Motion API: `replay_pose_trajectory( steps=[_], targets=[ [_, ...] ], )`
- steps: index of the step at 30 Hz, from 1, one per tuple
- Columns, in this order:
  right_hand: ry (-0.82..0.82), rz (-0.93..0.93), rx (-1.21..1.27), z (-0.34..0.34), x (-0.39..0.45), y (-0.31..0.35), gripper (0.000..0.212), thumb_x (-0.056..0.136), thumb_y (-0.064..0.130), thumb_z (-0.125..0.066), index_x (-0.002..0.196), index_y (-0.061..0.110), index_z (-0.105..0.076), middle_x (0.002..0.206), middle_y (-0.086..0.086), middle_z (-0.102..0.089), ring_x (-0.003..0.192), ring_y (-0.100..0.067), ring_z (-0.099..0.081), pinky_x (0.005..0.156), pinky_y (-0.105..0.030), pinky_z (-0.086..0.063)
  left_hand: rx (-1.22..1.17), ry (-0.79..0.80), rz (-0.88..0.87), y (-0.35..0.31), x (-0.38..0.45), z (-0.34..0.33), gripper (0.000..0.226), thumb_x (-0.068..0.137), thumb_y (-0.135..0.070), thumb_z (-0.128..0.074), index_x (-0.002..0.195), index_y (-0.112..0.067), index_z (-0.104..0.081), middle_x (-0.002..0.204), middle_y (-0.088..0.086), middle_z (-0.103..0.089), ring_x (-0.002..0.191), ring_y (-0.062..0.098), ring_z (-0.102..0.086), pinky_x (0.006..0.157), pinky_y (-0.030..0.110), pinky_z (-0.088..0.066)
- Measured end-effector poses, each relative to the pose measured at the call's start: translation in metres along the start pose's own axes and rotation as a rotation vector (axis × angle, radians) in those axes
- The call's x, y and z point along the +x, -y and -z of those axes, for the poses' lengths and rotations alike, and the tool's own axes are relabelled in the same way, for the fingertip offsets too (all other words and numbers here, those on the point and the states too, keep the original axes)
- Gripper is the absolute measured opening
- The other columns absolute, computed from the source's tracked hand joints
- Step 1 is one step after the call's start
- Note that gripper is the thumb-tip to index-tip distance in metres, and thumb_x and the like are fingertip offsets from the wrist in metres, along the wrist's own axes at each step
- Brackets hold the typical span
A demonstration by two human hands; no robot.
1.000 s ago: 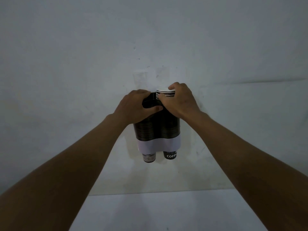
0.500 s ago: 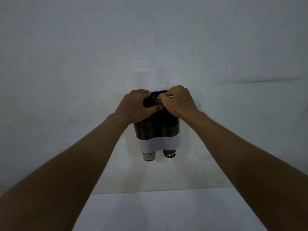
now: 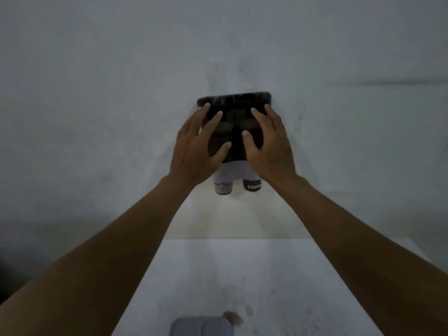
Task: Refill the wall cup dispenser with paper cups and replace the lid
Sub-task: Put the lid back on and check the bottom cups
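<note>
Dim grey wall (image 3: 97,93) fills the far view, and on it hangs the black twin-tube cup dispenser (image 3: 234,132), its dark lid (image 3: 234,99) seated across the top. Two paper cups poke out below — a pale printed one (image 3: 223,187) on the left, a black coffee cup (image 3: 252,186) on the right. Both hands are spread open with nothing gripped: the left hand (image 3: 194,151) and the right hand (image 3: 271,149) lie flat-fingered over the front, fingertips near the lid's edge; whether they touch is unclear. Below sits the pale counter (image 3: 242,275), with a grey box-like object (image 3: 201,326) at the near edge. If the lid is only resting rather than snapped down, it could tip off — an uneven push from one hand would skew it.
</note>
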State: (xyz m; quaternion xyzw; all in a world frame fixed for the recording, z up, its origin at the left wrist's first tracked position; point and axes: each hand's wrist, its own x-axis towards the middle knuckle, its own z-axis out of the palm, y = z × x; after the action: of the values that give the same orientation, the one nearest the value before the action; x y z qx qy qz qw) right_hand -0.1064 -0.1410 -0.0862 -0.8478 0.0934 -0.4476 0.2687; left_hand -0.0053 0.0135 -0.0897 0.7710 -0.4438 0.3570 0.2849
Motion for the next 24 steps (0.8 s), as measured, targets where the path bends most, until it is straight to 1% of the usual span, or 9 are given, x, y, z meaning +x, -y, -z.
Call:
replay_pose_trajectory(
  steps=[3,8,13,17,22,24],
  targets=[
    [0.063,0.003,-0.003,-0.017,-0.040,-0.008,0.055,0.095,0.037,-0.051,0.145,0.017,-0.044,0.154,-0.008,-0.038,0.140,-0.024,-0.038,0.112,-0.044,-0.040,-0.025,0.074,0.031,0.001,-0.042,-0.003,0.066,0.091,-0.045,-0.058,0.147,-0.014,-0.042,0.157,0.011,-0.034,0.143,0.027,-0.035,0.113,0.045,-0.037],
    [0.193,-0.015,-0.015,-0.048,-0.110,-0.023,0.056,0.095,0.043,-0.047,0.143,0.014,-0.046,0.149,-0.008,-0.047,0.136,-0.023,-0.045,0.108,-0.044,-0.046,-0.033,0.205,0.150,0.005,-0.114,-0.012,0.060,0.092,-0.045,-0.060,0.144,-0.018,-0.047,0.153,0.006,-0.043,0.139,0.024,-0.041,0.111,0.038,-0.035],
    [0.330,-0.072,-0.020,-0.073,-0.179,-0.036,0.050,0.097,0.040,-0.049,0.142,0.018,-0.048,0.149,-0.003,-0.048,0.138,-0.019,-0.042,0.111,-0.041,-0.042,-0.064,0.332,0.255,0.010,-0.188,-0.025,0.058,0.091,-0.048,-0.060,0.141,-0.019,-0.051,0.148,0.003,-0.049,0.135,0.023,-0.046,0.108,0.039,-0.039],
    [0.457,-0.105,-0.020,-0.088,-0.237,-0.053,0.046,0.099,0.036,-0.051,0.141,0.020,-0.049,0.146,-0.001,-0.050,0.136,-0.016,-0.044,0.111,-0.038,-0.042,-0.098,0.441,0.281,0.013,-0.249,-0.036,0.056,0.090,-0.049,-0.058,0.137,-0.017,-0.055,0.143,0.005,-0.054,0.131,0.024,-0.050,0.105,0.040,-0.043],
    [0.636,-0.170,-0.031,-0.103,-0.301,-0.072,0.046,0.099,0.038,-0.050,0.142,0.022,-0.049,0.146,0.002,-0.051,0.135,-0.015,-0.045,0.111,-0.037,-0.041,-0.131,0.597,0.340,0.013,-0.321,-0.052,0.056,0.090,-0.049,-0.056,0.137,-0.017,-0.056,0.142,0.003,-0.055,0.131,0.024,-0.050,0.104,0.041,-0.045],
    [0.716,-0.207,-0.041,-0.108,-0.322,-0.077,0.046,0.100,0.037,-0.051,0.143,0.023,-0.048,0.147,0.002,-0.050,0.135,-0.015,-0.045,0.112,-0.032,-0.038,-0.145,0.666,0.355,0.015,-0.347,-0.059,0.057,0.090,-0.049,-0.056,0.138,-0.018,-0.055,0.143,0.003,-0.054,0.131,0.024,-0.049,0.103,0.041,-0.045]
  ],
)
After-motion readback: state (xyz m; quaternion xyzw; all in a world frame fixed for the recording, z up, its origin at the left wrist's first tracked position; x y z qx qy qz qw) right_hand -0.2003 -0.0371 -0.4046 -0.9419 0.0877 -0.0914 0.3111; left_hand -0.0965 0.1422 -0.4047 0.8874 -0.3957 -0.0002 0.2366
